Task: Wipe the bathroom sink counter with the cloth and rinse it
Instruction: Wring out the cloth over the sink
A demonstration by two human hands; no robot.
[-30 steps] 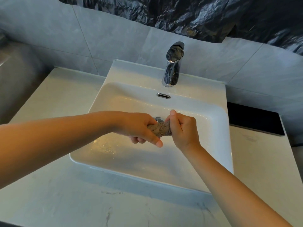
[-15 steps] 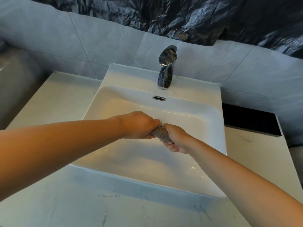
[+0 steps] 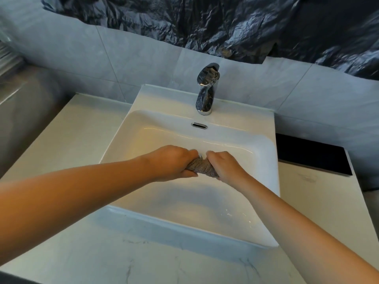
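L hand [image 3: 174, 160] & R hand [image 3: 225, 167] both grip the cloth [image 3: 202, 168], fingers curled tight round its two ends, knuckles nearly touching. The cloth is grey, knitted-looking, bunched into a short thick roll btwn the fists, held up over the middle of the sink [image 3: 266, 181], apart from the basin floor. Sink is white, rectangular, set on a pale marble-look counter [image 3: 143, 263] w/ faint grey veins. A few water drops [image 3: 231, 214] glint on the basin's near-right slope. Chrome tap [image 3: 206, 91] stands upright on the back ledge, oval overflow slot [image 3: 199, 125] just below it. Grey wall tiles [image 3: 133, 58] behind, w/ crinkled black plastic sheet [image 3: 205, 23] across the top. Flat black panel [image 3: 311, 154] lies on the counter right of the sink.
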